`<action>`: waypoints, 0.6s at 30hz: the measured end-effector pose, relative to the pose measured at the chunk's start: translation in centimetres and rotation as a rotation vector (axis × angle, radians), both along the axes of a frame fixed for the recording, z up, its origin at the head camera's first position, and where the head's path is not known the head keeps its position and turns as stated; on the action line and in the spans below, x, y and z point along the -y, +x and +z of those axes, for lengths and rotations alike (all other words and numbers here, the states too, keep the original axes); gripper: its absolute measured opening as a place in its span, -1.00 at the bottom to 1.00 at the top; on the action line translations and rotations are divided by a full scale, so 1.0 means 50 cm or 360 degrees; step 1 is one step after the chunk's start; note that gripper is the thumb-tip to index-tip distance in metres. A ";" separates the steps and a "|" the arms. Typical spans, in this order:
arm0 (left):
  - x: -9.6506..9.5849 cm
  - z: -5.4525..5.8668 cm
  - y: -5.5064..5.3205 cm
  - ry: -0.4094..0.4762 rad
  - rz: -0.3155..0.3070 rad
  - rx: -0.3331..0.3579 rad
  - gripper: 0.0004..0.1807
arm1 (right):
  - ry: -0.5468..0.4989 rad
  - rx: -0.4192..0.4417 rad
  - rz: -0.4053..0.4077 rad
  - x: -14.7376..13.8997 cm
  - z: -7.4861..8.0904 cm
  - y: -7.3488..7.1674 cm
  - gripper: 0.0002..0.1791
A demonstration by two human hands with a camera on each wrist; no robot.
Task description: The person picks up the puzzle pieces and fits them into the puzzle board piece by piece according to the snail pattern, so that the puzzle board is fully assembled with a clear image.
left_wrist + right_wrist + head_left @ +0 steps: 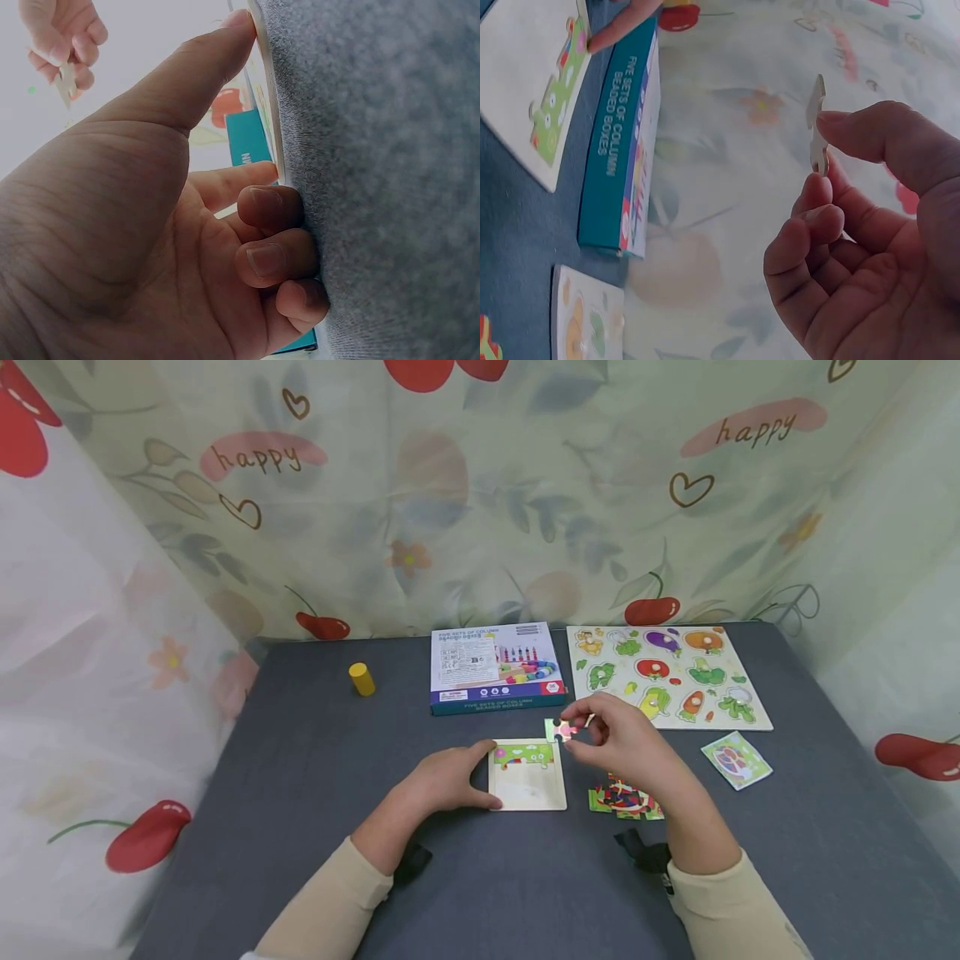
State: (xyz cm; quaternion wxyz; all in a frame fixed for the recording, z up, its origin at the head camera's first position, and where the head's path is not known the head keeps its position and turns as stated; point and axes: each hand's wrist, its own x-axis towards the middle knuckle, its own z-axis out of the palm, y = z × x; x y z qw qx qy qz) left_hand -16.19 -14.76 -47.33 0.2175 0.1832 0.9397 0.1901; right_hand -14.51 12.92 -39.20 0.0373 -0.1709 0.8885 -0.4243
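Observation:
My left hand (448, 781) holds the left side of a square wooden puzzle tray (525, 789), thumb at the near corner and index finger at the far corner. The other fingers (274, 259) are curled beside the tray. Along the tray's far side lies a strip of joined green puzzle pieces (525, 755); the rest of its base is bare. Between thumb and fingers, my right hand (618, 739) pinches a pink and green puzzle piece (558, 730) over the tray's far right corner. In the right wrist view this thin piece (817, 127) stands edge-on.
Loose puzzle pieces (624, 799) lie in a pile under the right forearm. Farther right is a small square picture puzzle (737, 761). Behind are a beaded-toy box (495, 668) and a vegetable board (671, 677); a yellow cylinder (362, 679) stands at back left. Patterned cloth surrounds the table.

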 end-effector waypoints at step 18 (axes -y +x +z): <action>0.003 0.003 -0.004 0.0000 -0.0028 -0.0001 0.10 | -0.0020 0.0264 0.0140 0.099 -0.068 -0.038 -0.67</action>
